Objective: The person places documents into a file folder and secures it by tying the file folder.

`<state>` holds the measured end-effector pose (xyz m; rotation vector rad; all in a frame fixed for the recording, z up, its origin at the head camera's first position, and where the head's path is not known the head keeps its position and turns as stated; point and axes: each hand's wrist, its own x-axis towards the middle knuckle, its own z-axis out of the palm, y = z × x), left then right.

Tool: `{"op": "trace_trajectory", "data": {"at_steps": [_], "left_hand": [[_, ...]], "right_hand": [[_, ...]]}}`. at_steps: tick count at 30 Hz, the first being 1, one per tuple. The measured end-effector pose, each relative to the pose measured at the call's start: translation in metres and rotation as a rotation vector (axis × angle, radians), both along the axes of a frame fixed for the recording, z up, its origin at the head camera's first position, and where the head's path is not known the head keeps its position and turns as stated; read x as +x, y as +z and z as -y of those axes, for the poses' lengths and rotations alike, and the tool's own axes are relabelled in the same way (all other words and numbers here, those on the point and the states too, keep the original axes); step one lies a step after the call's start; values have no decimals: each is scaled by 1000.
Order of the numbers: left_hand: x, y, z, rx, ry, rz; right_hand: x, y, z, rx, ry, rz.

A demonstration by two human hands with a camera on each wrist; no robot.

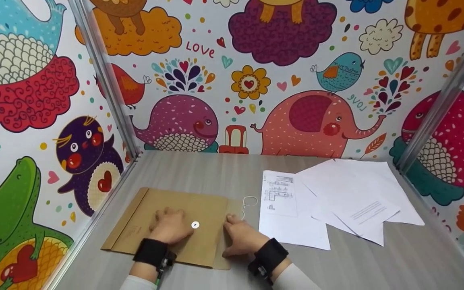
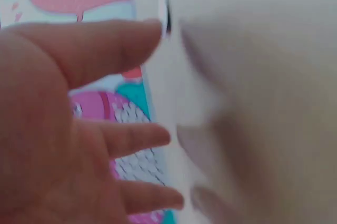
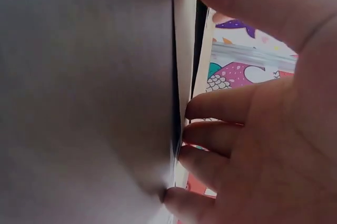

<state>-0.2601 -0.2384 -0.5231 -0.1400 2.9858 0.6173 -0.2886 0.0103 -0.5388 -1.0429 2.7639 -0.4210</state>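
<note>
A brown kraft paper envelope [image 1: 195, 205] lies flat on the table. On its upper face is a small white button [image 1: 195, 224]. My left hand [image 1: 170, 227] rests on the envelope with fingers spread, its thumb right beside the button. At the envelope's right side my right hand [image 1: 245, 237] touches the edge, thumb nearer me and fingers farther away, all fairly straight. A narrow flap [image 1: 235, 204] extends past that edge, partly hidden by this hand. From the flap a thin white string [image 1: 250, 197] loops over the table. The right wrist view shows a dark gap between the paper layers.
Several white paper sheets [image 1: 353, 181] overlap on the right of the table, some with print. One printed sheet [image 1: 284, 225] lies closest to my right hand. Patterned walls with metal corner posts [image 1: 107, 80] enclose the grey table [image 1: 216, 169] at the back and sides.
</note>
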Motion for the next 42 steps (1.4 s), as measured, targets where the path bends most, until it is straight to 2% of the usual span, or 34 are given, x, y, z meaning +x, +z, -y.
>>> {"op": "trace_trajectory", "data": {"at_steps": [2, 5, 7, 10, 14, 20, 26, 34, 38, 42], "left_hand": [[4, 1, -18, 12, -48, -13], [10, -1, -42, 27, -154, -22], [12, -2, -52, 18, -181, -32], [13, -7, -55, -13, -157, -46], [13, -13, -53, -26, -119, -27], [14, -14, -57, -15, -118, -17], [18, -16, -70, -19, -125, -33], [26, -15, -82, -77, -123, -87], [28, -17, -86, -107, -85, -124], [24, -17, -88, -98, -27, -180]], "right_hand": [[-1, 1, 0, -2, -5, -8], [-2, 3, 1, -5, -15, -34], [-2, 2, 2, -6, -24, -41], [-2, 1, 5, -8, -31, -42], [0, -1, 6, -14, -37, -37], [-1, -2, 5, -30, -33, -49], [-2, -4, 3, -39, -75, -27], [-4, -3, 1, -62, -73, -40], [-3, -3, 1, -56, -69, -36], [-3, -5, 1, -49, -47, -28]]}}
